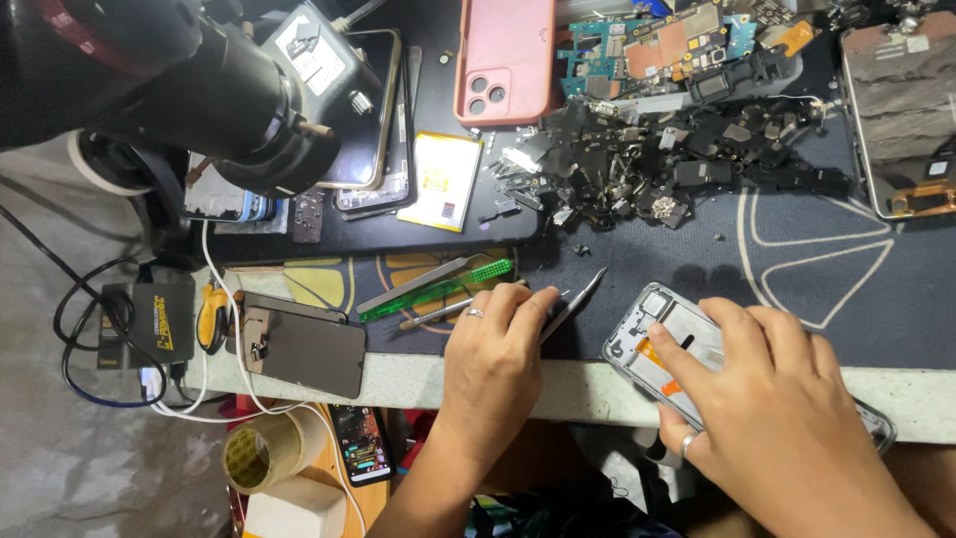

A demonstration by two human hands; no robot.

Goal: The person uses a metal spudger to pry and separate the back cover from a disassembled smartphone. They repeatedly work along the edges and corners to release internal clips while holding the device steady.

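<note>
Head view looks down on a dark work mat (797,249) that covers most of the bench, with a black microscope (199,90) looming at the upper left. A heap of black phone scrap (677,159) lies across the mat's far side, with a pink phone case (506,58) next to it. Nearer the edge, the opened phone frame (665,344) lies tilted, its long axis running from upper left down to lower right, half over the bench lip. The right hand (787,418) rests flat on top of it, fingers spread narrow and pressing down, index tip on the inner plate. The left hand (493,364) sits just to the left of the frame, fingers curled around metal tweezers (578,299) whose tips point up and right, toward the frame's upper corner, near but not touching. A green pry tool (438,287) lies just beyond the left hand's knuckles.
</note>
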